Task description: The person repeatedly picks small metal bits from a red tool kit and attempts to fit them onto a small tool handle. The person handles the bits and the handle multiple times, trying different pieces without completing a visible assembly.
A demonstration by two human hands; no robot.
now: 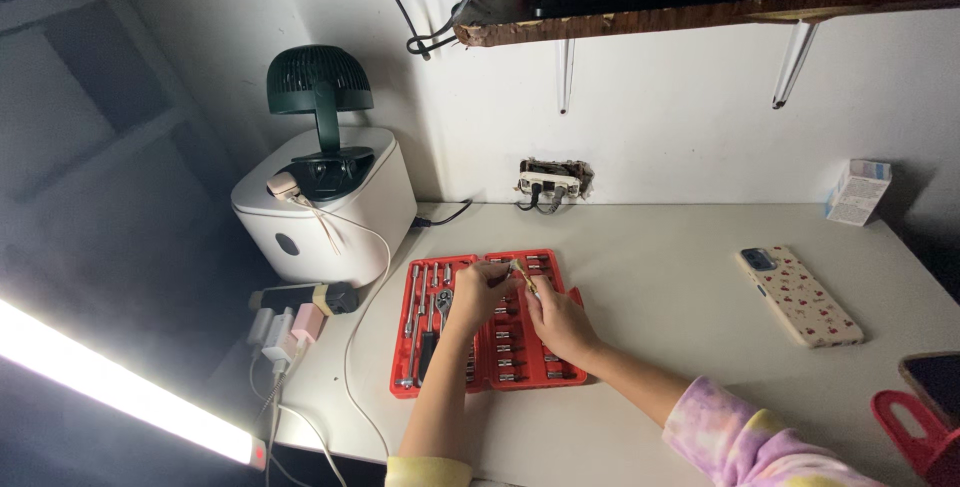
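Note:
An open red socket-set case [440,387] lies on the white desk [680,277], holding several metal sockets, extension bars and a ratchet handle. My left hand [476,292] hovers over the middle of the case and pinches a small metal socket. My right hand [560,322] is beside it, holding a small yellowish tool whose tip meets the left hand's piece above the case. Both forearms reach in from the bottom edge; the right sleeve is pastel tie-dye.
A white bin-shaped appliance [330,209] with a dark green fan [318,87] stands at the back left. Chargers and white cables [285,332] lie left of the case. A phone in a patterned case [798,295], a small box [858,191], a red object [915,432] and a wall outlet [550,182] are around.

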